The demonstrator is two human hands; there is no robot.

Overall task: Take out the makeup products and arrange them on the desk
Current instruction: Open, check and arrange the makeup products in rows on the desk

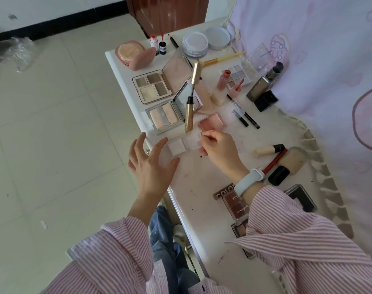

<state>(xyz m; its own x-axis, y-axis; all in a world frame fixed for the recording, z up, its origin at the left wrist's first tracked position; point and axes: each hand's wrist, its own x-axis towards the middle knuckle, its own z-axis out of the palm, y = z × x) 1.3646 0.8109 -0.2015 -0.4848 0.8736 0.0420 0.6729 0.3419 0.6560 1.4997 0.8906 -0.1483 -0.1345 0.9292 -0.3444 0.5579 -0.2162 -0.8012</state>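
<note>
Left hand (148,164) held above table (202,187) edge — fingers spread, nothing gripped. Small pale compact (184,144) laid open on table between hands, below gold mascara tube (189,115). Right hand (218,149) — fingers pinched on compact's clear lid.

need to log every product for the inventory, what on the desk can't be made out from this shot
- Head view: the dark red palette is half covered by the right sleeve; its label is cut short.
- Head view: the small palette below it shows only a corner past the same sleeve.
- Head view: the small clear compact is partly hidden by the right hand.
- Head view: print on the dark bottle is too small.
</note>
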